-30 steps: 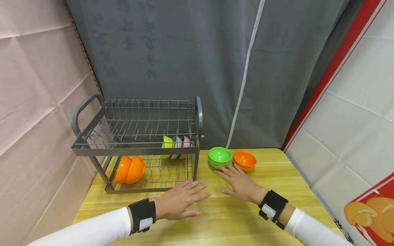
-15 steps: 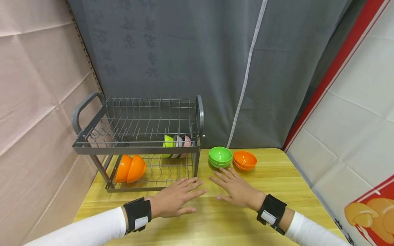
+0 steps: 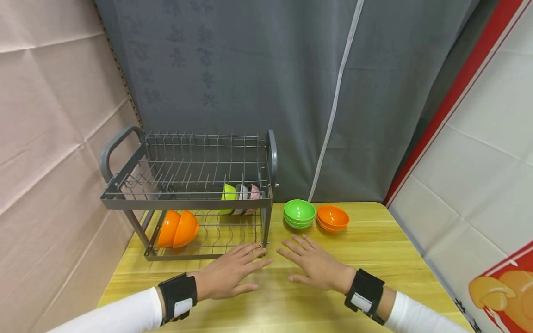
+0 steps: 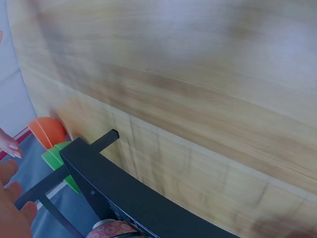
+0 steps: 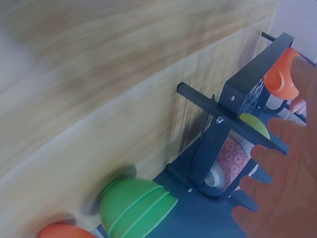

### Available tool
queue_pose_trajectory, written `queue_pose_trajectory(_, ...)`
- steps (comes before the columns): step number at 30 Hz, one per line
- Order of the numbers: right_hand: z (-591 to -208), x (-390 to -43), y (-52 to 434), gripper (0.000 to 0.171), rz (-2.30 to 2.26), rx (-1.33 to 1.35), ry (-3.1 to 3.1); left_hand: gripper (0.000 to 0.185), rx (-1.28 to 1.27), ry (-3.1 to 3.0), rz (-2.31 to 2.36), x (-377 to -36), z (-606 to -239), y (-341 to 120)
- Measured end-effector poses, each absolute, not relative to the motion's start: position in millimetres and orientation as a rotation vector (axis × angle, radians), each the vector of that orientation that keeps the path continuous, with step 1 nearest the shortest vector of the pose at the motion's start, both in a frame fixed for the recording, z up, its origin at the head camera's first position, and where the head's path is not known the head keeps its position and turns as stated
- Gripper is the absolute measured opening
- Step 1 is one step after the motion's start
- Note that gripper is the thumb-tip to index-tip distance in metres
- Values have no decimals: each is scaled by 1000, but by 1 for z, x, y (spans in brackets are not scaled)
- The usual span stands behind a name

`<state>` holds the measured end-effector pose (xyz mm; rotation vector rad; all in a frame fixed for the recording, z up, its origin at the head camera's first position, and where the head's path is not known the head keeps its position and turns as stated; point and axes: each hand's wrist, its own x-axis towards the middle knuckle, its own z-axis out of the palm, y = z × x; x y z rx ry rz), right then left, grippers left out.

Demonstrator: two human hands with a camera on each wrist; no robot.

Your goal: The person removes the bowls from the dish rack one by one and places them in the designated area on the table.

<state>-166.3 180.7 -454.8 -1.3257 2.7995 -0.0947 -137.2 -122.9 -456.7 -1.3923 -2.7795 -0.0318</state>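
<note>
My left hand [image 3: 229, 274] is held palm down with its fingers spread, in front of the rack's right front corner, and holds nothing. Palm down too, my right hand [image 3: 315, 264] has spread, straight fingers and is nearest to a stack of green bowls [image 3: 299, 213]. Right beside that stack stands a stack of orange bowls [image 3: 332, 218]. A two-tier grey dish rack [image 3: 185, 204] fills the left side of the table. On its lower tier, two orange bowls [image 3: 178, 229] lean on their sides at the left. Toward its right rear are a yellow-green bowl [image 3: 228, 192], a grey-white one and a pink-patterned bowl [image 5: 232, 159].
The wooden table [image 3: 366, 259] ends at a grey curtain [image 3: 291, 92] behind. A pale cloth wall [image 3: 50, 162] runs along the left, and a white panel [image 3: 470, 152] with red trim borders the right.
Both hands have drawn back a little toward the body and to the left, the right one away from the bowl stacks. The bowls and rack have stayed in place.
</note>
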Motion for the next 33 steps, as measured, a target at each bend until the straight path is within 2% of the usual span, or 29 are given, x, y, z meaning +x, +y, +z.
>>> queue_pose_trajectory(33,-449,-153,143,74,-20,-1512,2771,67,-1186,-2877,-114,-139,-454,-151)
